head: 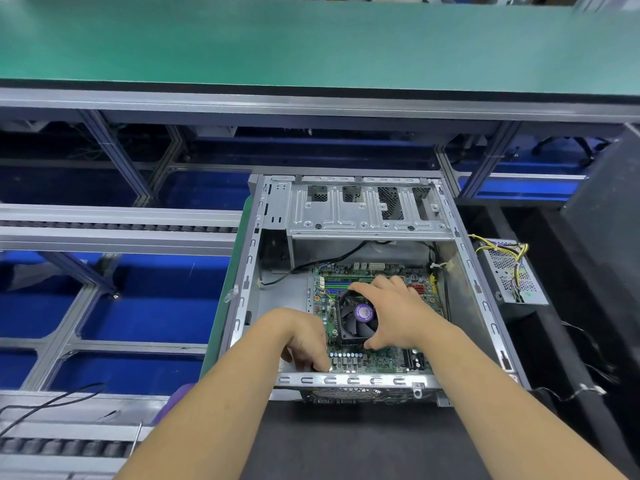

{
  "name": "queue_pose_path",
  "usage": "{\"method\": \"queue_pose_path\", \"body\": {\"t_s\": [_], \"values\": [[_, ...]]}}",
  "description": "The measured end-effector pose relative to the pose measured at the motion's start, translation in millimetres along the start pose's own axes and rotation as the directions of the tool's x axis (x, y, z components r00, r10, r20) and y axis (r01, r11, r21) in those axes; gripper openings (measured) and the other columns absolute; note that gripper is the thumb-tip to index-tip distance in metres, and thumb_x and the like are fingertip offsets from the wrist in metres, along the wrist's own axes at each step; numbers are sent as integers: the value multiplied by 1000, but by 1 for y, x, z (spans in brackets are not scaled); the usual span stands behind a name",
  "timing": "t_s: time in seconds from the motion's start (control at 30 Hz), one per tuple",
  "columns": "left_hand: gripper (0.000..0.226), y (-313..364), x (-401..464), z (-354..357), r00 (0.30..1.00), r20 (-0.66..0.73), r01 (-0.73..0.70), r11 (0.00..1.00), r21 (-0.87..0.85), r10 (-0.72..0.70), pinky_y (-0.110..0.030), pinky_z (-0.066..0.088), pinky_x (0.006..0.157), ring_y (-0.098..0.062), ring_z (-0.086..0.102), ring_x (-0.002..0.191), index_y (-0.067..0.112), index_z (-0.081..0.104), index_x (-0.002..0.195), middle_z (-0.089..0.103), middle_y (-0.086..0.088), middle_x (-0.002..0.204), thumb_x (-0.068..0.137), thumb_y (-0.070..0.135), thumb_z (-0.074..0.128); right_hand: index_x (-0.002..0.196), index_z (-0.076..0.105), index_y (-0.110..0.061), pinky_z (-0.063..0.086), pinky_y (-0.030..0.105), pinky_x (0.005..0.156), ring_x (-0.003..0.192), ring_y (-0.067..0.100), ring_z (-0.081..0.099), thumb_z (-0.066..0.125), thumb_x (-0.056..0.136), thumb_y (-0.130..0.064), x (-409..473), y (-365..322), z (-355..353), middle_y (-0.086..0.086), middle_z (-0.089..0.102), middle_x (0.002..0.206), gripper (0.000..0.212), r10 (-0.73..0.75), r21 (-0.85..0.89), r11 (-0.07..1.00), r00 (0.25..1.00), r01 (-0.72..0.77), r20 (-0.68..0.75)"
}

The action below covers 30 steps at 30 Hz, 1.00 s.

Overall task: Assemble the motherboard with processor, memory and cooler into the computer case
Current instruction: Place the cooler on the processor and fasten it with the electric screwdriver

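- The motherboard (374,362) is lying inside the open computer case (464,271), toward its right wall, with the cooler fan (356,318) sitting at the board's middle.
- The right hand (398,313) is grasping the cooler fan, fingers curling over its far edge and thumb at its near corner; steering the board by the cooler is risking strain on the mount beneath.
- The left hand (304,344) is pinching the board's near-left corner beside the cooler fan; I am judging that a slip there could scrape the underside across the case floor.
- Black cables (311,265) are trailing left of and beyond the cooler fan, so a shifting board could be trapping 1 underneath.
- The power supply (509,271) is sitting outside the case, well right of the cooler fan, its wires loose and liable to snag.
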State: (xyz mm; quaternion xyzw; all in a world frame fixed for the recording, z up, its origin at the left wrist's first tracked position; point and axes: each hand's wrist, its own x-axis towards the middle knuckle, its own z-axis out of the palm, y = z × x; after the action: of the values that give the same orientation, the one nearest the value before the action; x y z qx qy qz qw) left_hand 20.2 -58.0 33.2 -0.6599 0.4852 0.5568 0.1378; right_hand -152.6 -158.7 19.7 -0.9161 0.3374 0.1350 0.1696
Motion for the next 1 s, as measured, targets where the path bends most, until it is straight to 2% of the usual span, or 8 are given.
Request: {"method": "queue_pose_path", "body": {"t_s": [0.3,0.43,0.57,0.63,0.7,0.8,0.9,1.0], "values": [[12,1,-1,0,1000,-4,-10,1000,-22,10,-24,46,63,-11,62,63,19,66,73,64,5,62,84,18,63,152,15,-43,31,52,110,135,28,26,84,60,-66,-1,0,1,-2,34,142,117,20,9,1000,999,-20,43],[7,1,1,-1,998,-59,-29,998,-54,25,-22,45,59,-13,62,64,22,63,80,65,4,66,86,18,60,152,13,-46,31,55,109,139,30,26,86,62,-62,0,-2,2,0,31,147,117,33,41,999,997,-36,65],[11,-2,6,0,987,-158,-43,999,-14,40,-19,40,50,-11,55,53,16,56,84,60,4,62,85,22,66,153,20,-46,33,50,113,139,25,28,80,68,-66,-4,4,-1,-3,30,146,107,2,289,956,990,-43,142],[31,-4,9,0,932,-343,-78,990,118,114,-24,36,50,-13,48,58,19,48,78,52,5,67,79,32,76,153,34,-39,33,41,114,137,22,36,70,83,-61,-5,9,-5,0,39,145,81,11,466,884,997,-42,71],[53,-4,10,0,803,-540,-99,950,296,251,-30,33,55,-17,45,71,24,37,79,45,10,73,69,48,83,145,51,-28,37,33,109,126,17,49,59,98,-45,-3,16,-10,1,52,140,51,152,571,819,982,-60,-115],[70,1,12,-2,642,-611,-115,846,521,463,-32,34,68,-17,40,95,31,37,98,43,13,94,58,61,85,124,68,-19,43,25,87,101,12,58,54,102,-28,-1,28,-16,0,67,120,27,338,593,791,916,-153,-214],[96,7,16,-2,613,-616,-64,808,585,495,-37,37,93,-20,33,110,32,35,129,38,5,120,53,64,84,98,73,-25,45,26,64,81,20,67,57,99,-29,-4,32,-17,-6,70,88,16,305,579,789,949,-206,-78],[105,8,19,1,653,-598,-118,843,525,464,-39,31,100,-21,28,118,39,25,141,31,4,130,54,51,84,94,71,-24,48,29,57,73,27,69,55,99,-25,-8,32,-17,3,72,81,17,281,596,775,959,-211,-26]]}}
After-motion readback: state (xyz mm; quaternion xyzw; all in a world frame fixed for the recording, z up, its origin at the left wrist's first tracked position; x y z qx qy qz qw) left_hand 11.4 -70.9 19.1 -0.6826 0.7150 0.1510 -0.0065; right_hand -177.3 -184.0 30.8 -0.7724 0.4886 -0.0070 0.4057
